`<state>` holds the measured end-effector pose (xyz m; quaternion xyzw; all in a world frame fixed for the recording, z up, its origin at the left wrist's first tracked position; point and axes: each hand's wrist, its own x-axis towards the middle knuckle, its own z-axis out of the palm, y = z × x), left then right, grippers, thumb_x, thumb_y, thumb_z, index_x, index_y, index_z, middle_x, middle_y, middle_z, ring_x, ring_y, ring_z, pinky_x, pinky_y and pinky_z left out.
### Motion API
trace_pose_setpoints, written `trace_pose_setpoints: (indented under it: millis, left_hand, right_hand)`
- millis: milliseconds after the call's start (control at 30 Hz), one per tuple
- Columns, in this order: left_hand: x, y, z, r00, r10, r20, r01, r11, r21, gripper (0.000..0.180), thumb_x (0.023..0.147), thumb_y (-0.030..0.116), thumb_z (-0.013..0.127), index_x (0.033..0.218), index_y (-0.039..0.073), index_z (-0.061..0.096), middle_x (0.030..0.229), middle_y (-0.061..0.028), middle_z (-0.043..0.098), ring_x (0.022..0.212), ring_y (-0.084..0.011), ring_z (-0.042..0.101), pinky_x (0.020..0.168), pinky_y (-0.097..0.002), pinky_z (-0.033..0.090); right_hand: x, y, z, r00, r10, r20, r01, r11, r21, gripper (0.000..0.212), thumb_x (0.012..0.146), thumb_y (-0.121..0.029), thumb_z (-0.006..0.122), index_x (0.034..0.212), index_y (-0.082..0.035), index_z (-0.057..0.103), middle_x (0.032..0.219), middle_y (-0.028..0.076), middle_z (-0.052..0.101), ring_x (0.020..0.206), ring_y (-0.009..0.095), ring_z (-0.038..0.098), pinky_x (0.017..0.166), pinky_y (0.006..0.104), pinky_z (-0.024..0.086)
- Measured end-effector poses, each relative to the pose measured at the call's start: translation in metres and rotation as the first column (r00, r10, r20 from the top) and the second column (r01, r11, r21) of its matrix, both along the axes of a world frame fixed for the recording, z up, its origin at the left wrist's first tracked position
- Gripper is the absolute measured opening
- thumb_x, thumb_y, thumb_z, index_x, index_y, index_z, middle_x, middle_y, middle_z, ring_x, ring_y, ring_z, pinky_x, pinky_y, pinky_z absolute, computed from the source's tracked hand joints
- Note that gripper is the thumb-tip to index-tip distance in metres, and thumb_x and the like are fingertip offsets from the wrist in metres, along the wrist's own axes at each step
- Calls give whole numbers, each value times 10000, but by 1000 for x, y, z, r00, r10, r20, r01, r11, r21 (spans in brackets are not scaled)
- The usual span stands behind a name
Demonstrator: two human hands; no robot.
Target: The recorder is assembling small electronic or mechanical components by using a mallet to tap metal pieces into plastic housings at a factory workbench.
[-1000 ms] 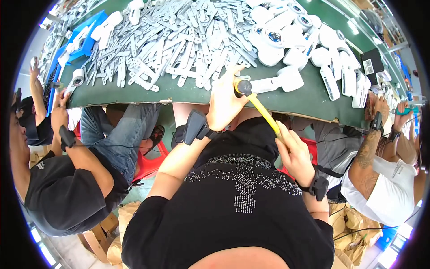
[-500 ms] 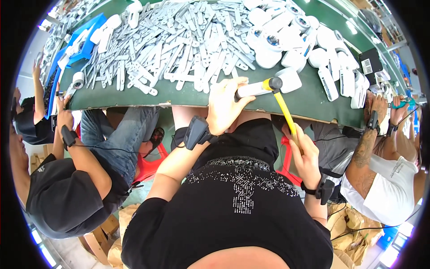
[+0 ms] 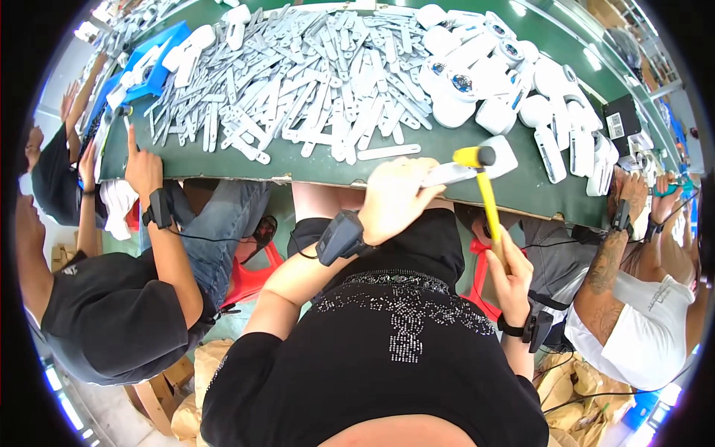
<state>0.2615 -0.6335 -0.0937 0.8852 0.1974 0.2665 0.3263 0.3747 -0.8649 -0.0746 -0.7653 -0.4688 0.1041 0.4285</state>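
My left hand [image 3: 401, 197] is closed around the handle of a white plastic device [image 3: 450, 173] at the table's near edge. The device lies slanted, its wider rounded end [image 3: 507, 154] pointing to the far right. In my right hand [image 3: 512, 277] is a small hammer [image 3: 488, 205] with a yellow handle, its fingers wrapped round the lower part. The hammer's yellow and black head is over the device, near the wider end; whether it touches cannot be told. A loose pale grey strip [image 3: 389, 152] lies just beyond my left hand.
A heap of grey plastic strips [image 3: 298, 82] covers the far middle of the green table [image 3: 551, 197]. White devices with round heads [image 3: 454, 97] are piled to the right, near a black box [image 3: 624, 119]. A blue tray [image 3: 158, 63] stands far left. Co-workers sit on both sides.
My left hand has shifted the device right and nearer, and the hammer has moved right along with it. The left co-worker's hand has moved, and the round white thing by it is gone.
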Motion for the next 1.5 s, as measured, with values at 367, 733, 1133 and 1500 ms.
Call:
trace_pose_setpoints:
  millis: [367,733,1133,1500]
  left_hand:
    - [-5,21,-4,895,54,443,435,-328,-839,380,997,276,504,1312,73,447,1007,-172,638,694,-119,570,453,-170,376]
    - [-21,59,1,989,146,-11,-141,971,196,163,834,167,673,966,76,643,918,-108,559,798,-301,581,727,-362,481]
    - [-7,50,15,971,169,172,-189,976,109,190,910,70,557,1093,29,589,958,-146,585,870,-312,566,783,-384,461]
    - [24,27,7,992,47,115,-84,937,340,263,804,226,728,975,51,630,780,-108,471,747,-274,489,645,-397,393]
  right_hand:
    - [-14,4,-38,835,-162,-525,323,918,230,459,915,29,560,1360,61,454,731,5,550,531,34,466,473,190,377]
    - [-7,21,-40,867,-76,-493,216,948,234,475,905,31,578,1365,49,461,739,11,559,530,50,467,480,191,387]
    - [-4,7,-47,861,-59,-506,201,952,230,494,925,27,551,1395,65,402,848,34,584,571,52,483,498,186,393]
    - [-5,12,-37,866,-73,-495,219,944,246,486,894,70,565,1368,47,461,741,1,543,538,40,468,480,185,399]
